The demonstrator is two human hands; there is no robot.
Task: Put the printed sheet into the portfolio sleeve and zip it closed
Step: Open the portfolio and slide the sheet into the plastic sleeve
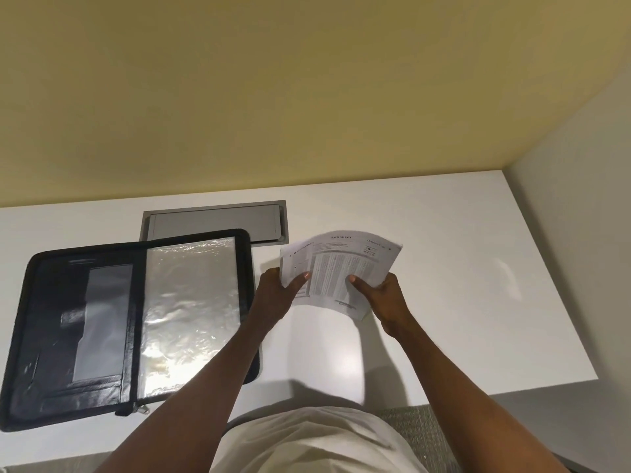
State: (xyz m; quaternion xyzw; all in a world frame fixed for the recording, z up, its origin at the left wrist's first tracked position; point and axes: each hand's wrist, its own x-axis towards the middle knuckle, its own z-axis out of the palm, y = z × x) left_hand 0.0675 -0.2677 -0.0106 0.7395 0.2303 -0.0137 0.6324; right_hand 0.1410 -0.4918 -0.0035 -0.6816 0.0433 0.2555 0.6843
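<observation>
A printed sheet (338, 268) with dense tables is held above the white desk, bowed upward in the middle. My left hand (276, 295) grips its left edge with the thumb on top. My right hand (382, 298) grips its lower right part the same way. To the left lies a black zip portfolio (51, 336), spread open flat. Its right half is a shiny clear plastic sleeve (191, 312); its left half has dark pockets. The zipper pull (143, 408) rests at the portfolio's near edge. My left forearm crosses over the portfolio's near right corner.
A grey cable hatch (215, 223) is set into the white desk (478, 319) behind the portfolio. A yellow wall stands at the back and a pale wall closes the right side. My white shirt and a grey chair seat (420, 435) fill the bottom.
</observation>
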